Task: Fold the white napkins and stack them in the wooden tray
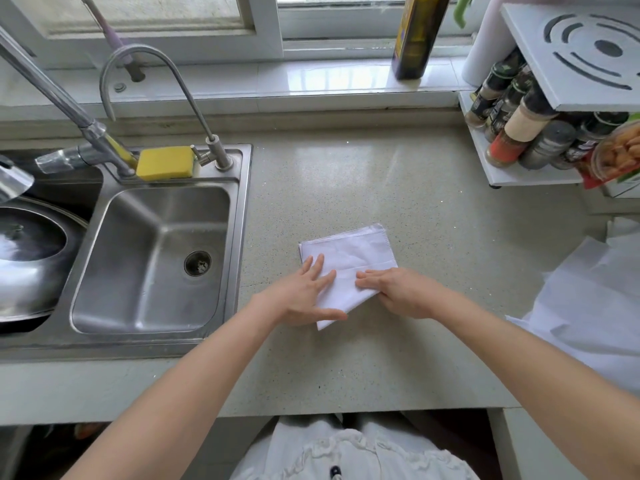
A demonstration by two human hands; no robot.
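- While both hands press on it, a folded white napkin [349,265] lies on the speckled counter [398,188] just right of frame centre, turned at a slant to the counter edge.
- Left hand [304,292]: released, fingers straight and spread, flat on the napkin's lower-left part, thumb along its near edge.
- Right hand [401,289]: fingers extended together and pointing left, pressing the napkin's lower-right part along a crease; it grasps nothing that can be seen.
- More white cloth [588,306], loose and unfolded, lies at the right edge of the frame, well apart from the napkin.
- Steel sink [152,258] fills the left-centre; a yellow sponge [164,162] rests on its rear rim between two taps.
- Pan lid [27,251] sits at the far left edge.
- White rack [519,174] with spice jars [519,129] stands at upper right; a dark bottle [415,36] stands on the sill at top centre.
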